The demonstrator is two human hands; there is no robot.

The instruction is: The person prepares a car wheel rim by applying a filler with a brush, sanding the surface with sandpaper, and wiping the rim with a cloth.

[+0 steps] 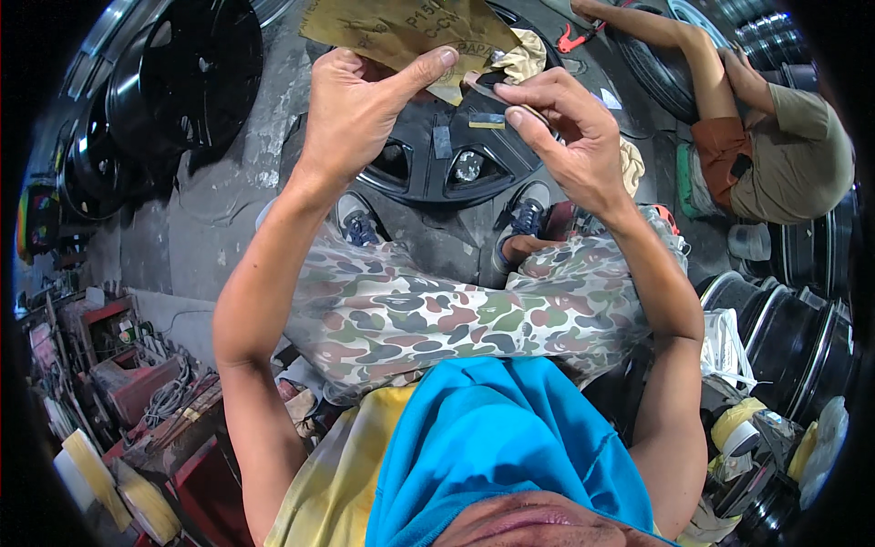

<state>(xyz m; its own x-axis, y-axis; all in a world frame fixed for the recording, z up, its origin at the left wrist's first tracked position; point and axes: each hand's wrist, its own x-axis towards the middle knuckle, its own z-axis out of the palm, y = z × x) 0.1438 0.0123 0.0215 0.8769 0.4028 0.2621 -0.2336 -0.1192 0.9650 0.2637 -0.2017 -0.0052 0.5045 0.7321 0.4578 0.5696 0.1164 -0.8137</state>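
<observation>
My left hand (360, 114) is closed on a brown sheet of sandpaper (392, 27), thumb on its printed back. My right hand (579, 137) pinches a small, flat, dark and greyish piece (488, 84) close to the sheet's lower edge; its exact kind I cannot make out, nor whether it touches the paper. Below both hands a black alloy wheel (419, 187) lies flat between my shoes. On its face rest a small grey strip (442, 142) and a yellowish strip (486, 120). A crumpled beige cloth (524, 56) sits at the wheel's far right.
Black wheels (200, 73) stand at the left, more wheel rims (784, 337) at the right. A co-worker (775, 164) sits at the far right beside a tyre (652, 68). A red-handled tool (572, 38) lies beyond the cloth. Tools and a red box (137, 387) crowd the lower left.
</observation>
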